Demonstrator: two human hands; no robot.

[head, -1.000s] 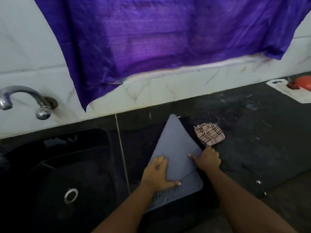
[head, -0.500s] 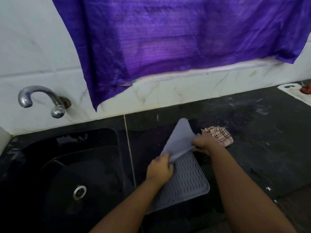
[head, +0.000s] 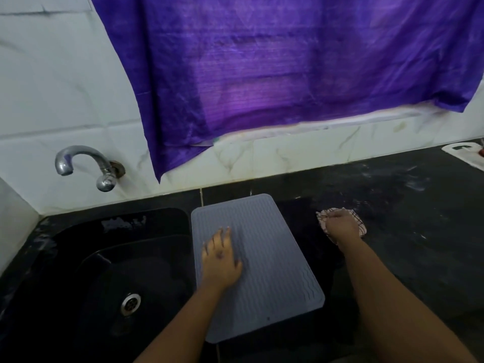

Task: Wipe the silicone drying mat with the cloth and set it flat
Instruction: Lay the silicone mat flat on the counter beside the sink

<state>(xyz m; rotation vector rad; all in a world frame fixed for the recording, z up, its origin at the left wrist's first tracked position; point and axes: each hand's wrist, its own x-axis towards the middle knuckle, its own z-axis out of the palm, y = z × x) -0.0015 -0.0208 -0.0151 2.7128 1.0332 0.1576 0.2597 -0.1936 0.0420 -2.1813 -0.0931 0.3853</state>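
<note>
**Mat spread flat beside the sink, cloth under the right hand**

No brand, label or readable writing anywhere; only a dark, unreadable mark on the white flat object [head: 466, 153] at the far right edge of the counter.

Grey-blue rectangular silicone drying mat [head: 267, 258] with rounded corners, a raised rim and rows of wavy ridges, lying open and flat on the dark stone counter [head: 419, 231], ridged face up. Turned slightly askew, the far short edge close to the wall, the near left part reaching over the edge of the black sink [head: 78, 258]. No fold or lifted corner visible.

Left hand [head: 220, 260] resting palm down on the left half of the mat, fingers [head: 222, 235] spread and extended toward the wall, holding nothing. Most of the ridged surface lying bare to the right of and beyond those fingertips.

Right hand [head: 340, 226] well to the right of the mat, curled down over the small crumpled cream cloth with dark checks [head: 358, 227]. Fingers bent and closed over the fabric, with cloth showing past the knuckles on both sides; actual lift off the counter impossible to tell. A strip of dark counter between this hand and the mat.

Beyond the left fingertips, a curved chrome tap [head: 86, 163] fixed to the white marble-patterned tiled wall [head: 52, 87]. Above both hands, a purple shiny curtain [head: 288, 69] hanging over the wall. White smears on the counter beyond the right hand. Steel drain [head: 131, 303] in the sink basin, left of the left forearm.
</note>
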